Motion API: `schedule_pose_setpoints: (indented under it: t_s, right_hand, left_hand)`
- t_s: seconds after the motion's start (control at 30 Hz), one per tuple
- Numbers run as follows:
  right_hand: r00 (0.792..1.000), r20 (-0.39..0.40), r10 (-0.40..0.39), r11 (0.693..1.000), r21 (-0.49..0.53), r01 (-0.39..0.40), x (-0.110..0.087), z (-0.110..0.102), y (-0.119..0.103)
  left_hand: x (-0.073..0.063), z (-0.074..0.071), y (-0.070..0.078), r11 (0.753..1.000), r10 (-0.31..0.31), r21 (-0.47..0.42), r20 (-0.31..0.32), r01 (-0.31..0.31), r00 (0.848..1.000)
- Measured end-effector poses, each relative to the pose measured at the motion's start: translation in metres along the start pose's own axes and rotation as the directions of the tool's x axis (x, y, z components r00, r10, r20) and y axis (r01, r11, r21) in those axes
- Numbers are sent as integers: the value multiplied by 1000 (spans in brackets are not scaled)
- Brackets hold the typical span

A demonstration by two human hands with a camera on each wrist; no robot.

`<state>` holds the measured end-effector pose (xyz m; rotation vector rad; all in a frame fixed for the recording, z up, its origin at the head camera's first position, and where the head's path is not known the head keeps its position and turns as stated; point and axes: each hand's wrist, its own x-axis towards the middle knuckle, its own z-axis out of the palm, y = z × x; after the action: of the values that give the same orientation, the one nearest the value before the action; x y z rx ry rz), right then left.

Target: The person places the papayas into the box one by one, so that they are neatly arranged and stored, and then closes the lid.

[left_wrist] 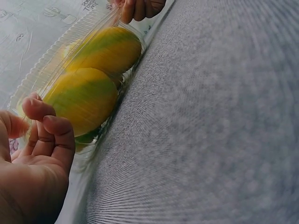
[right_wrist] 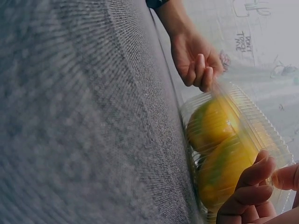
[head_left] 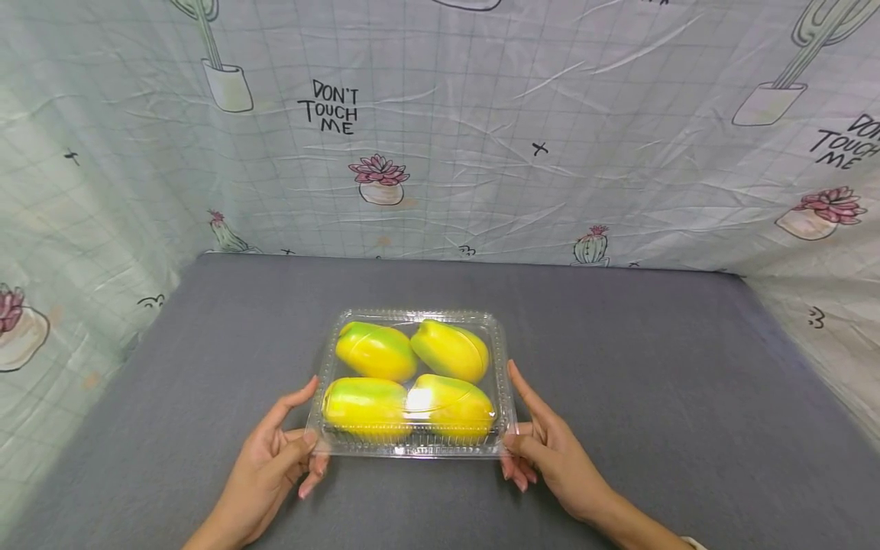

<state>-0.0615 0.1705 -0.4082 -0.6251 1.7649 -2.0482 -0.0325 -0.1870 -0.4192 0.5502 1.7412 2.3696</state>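
A clear plastic clamshell box point(head_left: 412, 451) with a ribbed rim sits near the front of the table, its lid down. Inside it lie several oblong yellow-green fruits point(head_left: 450, 405) that look like mangoes, in two rows. At the box's near left corner, my left hand point(head_left: 271, 458) pinches the rim between thumb and fingers, its index finger stretched along the side. My right hand point(head_left: 550, 451) pinches the near right corner in the same manner. In the right wrist view, the right thumb point(right_wrist: 286, 178) and fingertips meet at the lip of the box.
A dark grey cloth point(head_left: 653, 367) covers the tabletop. Behind it and at both sides hangs a pale curtain point(head_left: 467, 191) printed with potted cacti and lettering.
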Motion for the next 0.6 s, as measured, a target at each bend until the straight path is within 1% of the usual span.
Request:
schedule_pose_setpoints:
  t_s: [0.2, 0.3, 0.4, 0.43, 0.53, 0.57, 0.6]
  right_hand:
    - [1000, -9, 12, 1000, 11, -12, -1, 1, 0]
    - [1000, -3, 4, 1000, 20, -4, 0, 2, 0]
    - [1000, 5, -11, 1000, 28, 11, 0, 2, 0]
    - [1000, 10, -17, 999, 31, 17, 0, 1, 1]
    - [999, 25, -35, 999, 36, 34, 0, 1, 2]
    - [999, 29, -39, 999, 37, 38, 0, 1, 2]
    - [998, 32, -45, 998, 38, 44, 0, 1, 3]
  left_hand:
    - [0, 2, -1, 1000, 15, -16, -1, -15, 1000]
    - [-1, 2, -2, 999, 41, -19, 18, -41, 999]
    - [-1, 2, -3, 999, 49, 4, 16, -49, 999]
    - [-1, 2, -3, 998, 63, 1, 27, -63, 998]
    - [-1, 1, -4, 998, 63, 17, 28, -64, 998]
    - [0, 1, -5, 997, 75, 11, 41, -75, 996]
    - [0, 1, -5, 997, 74, 12, 41, -75, 996]
